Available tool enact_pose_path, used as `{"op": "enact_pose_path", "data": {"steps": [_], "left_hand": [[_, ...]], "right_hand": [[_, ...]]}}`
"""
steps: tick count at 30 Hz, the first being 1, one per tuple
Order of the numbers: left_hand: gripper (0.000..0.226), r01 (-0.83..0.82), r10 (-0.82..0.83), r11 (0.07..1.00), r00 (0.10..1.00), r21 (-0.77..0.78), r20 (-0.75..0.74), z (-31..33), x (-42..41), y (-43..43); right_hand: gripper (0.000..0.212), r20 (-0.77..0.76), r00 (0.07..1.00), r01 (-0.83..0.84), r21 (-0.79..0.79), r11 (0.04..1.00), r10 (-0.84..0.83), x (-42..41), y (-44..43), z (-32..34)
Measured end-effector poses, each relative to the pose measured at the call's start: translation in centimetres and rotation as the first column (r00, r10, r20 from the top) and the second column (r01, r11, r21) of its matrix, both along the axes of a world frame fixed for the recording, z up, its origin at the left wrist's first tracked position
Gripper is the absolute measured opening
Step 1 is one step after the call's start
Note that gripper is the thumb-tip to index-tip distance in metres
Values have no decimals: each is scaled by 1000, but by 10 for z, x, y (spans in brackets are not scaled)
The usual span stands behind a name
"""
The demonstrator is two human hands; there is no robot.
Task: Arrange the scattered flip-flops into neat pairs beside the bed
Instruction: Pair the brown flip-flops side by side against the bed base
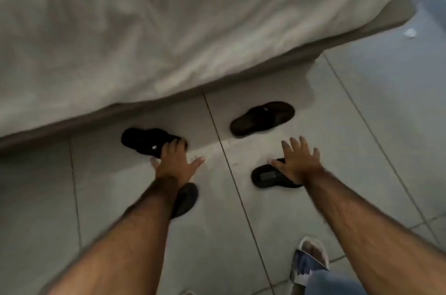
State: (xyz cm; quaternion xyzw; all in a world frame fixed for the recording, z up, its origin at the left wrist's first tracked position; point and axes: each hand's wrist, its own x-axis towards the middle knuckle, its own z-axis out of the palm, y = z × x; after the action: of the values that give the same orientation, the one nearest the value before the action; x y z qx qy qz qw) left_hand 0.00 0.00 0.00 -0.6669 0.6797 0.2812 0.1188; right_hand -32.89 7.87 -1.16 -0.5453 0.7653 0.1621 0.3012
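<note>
Bare, both hands reach out with fingers spread, gripping nothing. Left hand point(175, 160) overlaps the near end of a black flip-flop point(144, 141); whether it touches is unclear. Under its forearm lies another dark flip-flop point(187, 198). Right hand point(298, 162) hovers over a third flip-flop point(268, 176). Beyond it, a brown flip-flop point(261, 118) lies nearest the white-sheeted bed point(169, 29), all on grey floor tiles point(362, 125).

Four dark flip-flops point(262, 118) scattered on tiles beside bed point(169, 29); both hands point(175, 164) spread above them
</note>
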Motion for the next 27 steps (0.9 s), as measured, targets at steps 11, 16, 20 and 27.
{"op": "enact_pose_path", "data": {"steps": [11,16,20,27], "left_hand": [[75,-450,413,881,881,142,232,-195,21,81],[72,-372,336,916,916,151,218,-198,-22,72],[74,-237,208,957,962,166,175,-194,-70,65],[77,-99,91,982,994,158,53,-190,-163,38]], "right_hand": [[109,-65,985,150,-166,975,-162,1,60,-179],[104,-34,987,146,-264,953,-160,3,58,-179],[93,3,997,78,-309,948,-81,-15,15,-170],[77,-7,1000,-4,-369,929,2,-38,-74,-158]]}}
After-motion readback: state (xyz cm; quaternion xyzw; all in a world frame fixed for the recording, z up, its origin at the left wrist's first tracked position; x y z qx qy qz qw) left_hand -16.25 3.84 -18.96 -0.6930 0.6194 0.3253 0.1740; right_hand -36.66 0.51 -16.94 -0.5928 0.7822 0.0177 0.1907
